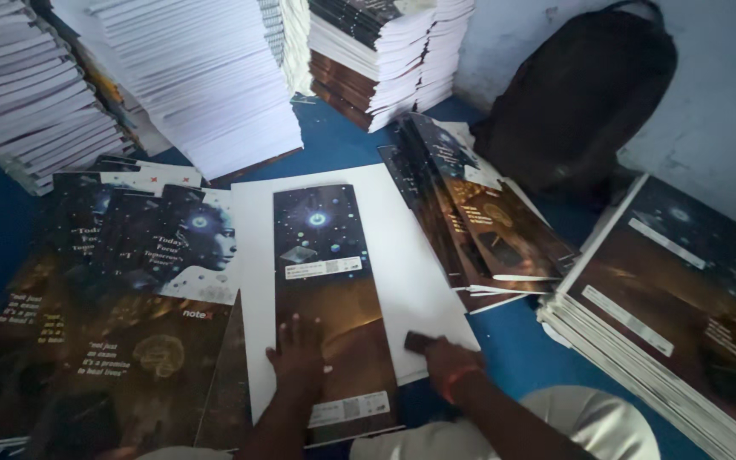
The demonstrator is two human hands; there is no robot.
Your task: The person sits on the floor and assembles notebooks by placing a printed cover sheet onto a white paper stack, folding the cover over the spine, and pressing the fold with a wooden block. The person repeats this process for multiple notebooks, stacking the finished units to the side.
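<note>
Nearby: cover stacks (121, 290) | backpack (581, 94) | hands (300, 353) on cover (325, 281)

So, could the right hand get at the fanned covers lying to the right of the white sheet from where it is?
Probably yes: the right hand rests on the white sheet, and nothing lies between it and the fanned covers.
</note>
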